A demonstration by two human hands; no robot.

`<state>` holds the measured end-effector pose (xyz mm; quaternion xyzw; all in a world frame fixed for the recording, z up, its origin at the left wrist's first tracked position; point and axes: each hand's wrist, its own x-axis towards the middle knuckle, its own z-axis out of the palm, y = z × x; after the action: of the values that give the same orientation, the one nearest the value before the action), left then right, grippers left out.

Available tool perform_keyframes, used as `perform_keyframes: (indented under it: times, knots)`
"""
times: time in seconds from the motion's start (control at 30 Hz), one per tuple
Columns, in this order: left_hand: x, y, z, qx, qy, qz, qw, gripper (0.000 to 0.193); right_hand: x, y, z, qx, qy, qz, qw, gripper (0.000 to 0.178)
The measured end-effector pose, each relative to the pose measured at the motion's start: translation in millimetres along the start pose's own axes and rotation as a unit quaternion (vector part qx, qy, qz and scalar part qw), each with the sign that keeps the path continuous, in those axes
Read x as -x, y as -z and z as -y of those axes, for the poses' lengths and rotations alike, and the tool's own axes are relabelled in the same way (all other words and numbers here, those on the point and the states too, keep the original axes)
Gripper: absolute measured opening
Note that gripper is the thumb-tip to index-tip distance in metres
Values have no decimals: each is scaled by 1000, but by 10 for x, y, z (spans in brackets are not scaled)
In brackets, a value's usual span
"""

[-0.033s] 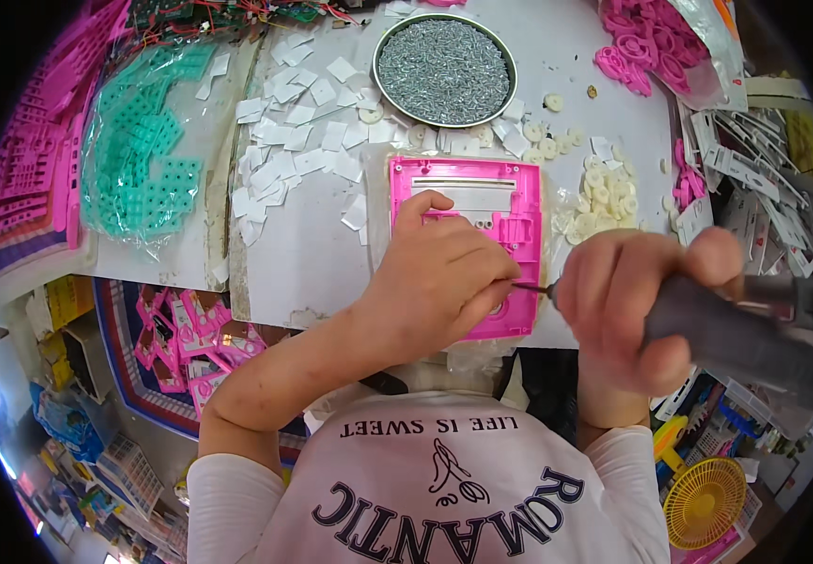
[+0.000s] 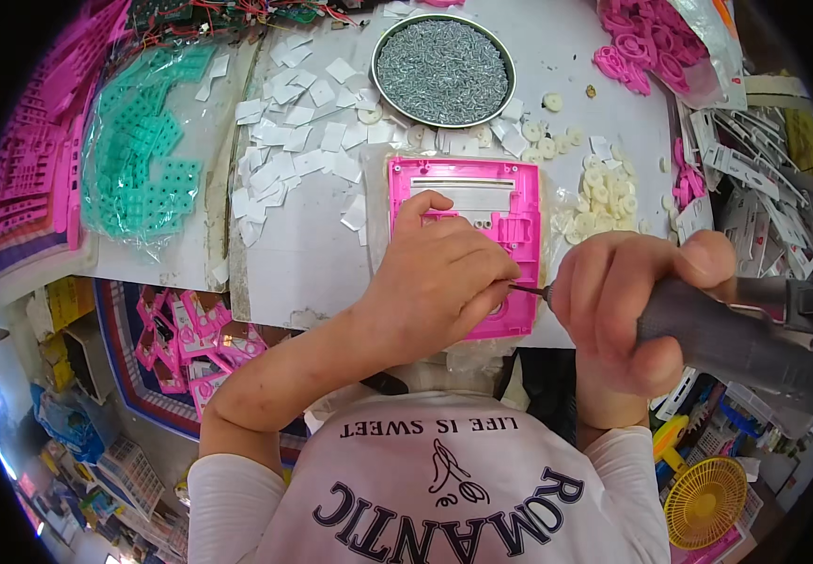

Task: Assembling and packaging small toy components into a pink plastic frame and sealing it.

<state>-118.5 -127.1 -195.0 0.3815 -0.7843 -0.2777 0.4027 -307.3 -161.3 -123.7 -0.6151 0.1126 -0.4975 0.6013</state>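
Observation:
A pink plastic casing [image 2: 529, 226], open side up with ribs and posts inside, lies at the table's front edge. My left hand [image 2: 449, 282] rests over it, fingers curled and tips pressed together near the right side. Whatever those fingertips pinch is too hidden to make out. My right hand [image 2: 627, 305] is wrapped round a dark grey electric screwdriver [image 2: 735, 343], held tilted almost sideways. Its thin bit [image 2: 531, 289] points left and ends at my left fingertips; the tip itself is hard to see. A white strip with a metal bar [image 2: 463, 191] sits inside the casing's far part.
Beyond the casing stands a round metal bowl of small screws [image 2: 442, 73]. White square pieces [image 2: 308, 141] lie scattered to its left, cream plastic wheels [image 2: 604, 197] to the right. A bag of green pads [image 2: 143, 160] and stacked pink parts [image 2: 35, 141] are farther left.
My right hand and the screwdriver have shifted very slightly left. My left hand and the casing look the same.

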Motion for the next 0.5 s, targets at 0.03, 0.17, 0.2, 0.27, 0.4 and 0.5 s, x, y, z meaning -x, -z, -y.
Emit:
perform_keyframes:
  times: [0.03,0.17,0.2,0.27,0.4,0.5]
  knots:
    - [-6,-1,-8,3,4,-2,1000,25,24,-16,-13,-19,10,-10,1000,57]
    - [-2,-24,12,12,-3,-7,1000,27,61,-22,25,-34,11,-18,999,55]
    - [-13,-30,17,12,-9,-11,1000,27,67,-25,27,-37,9,-20,999,54]
    - [-21,-12,29,-8,-20,8,1000,26,83,-37,18,-42,5,-27,999,53]
    - [-79,72,-26,-70,-1,44,997,21,170,-61,-56,-3,-10,-65,998,50]
    - [-31,155,27,-88,1,88,992,20,249,-149,-152,71,-50,-135,987,48]
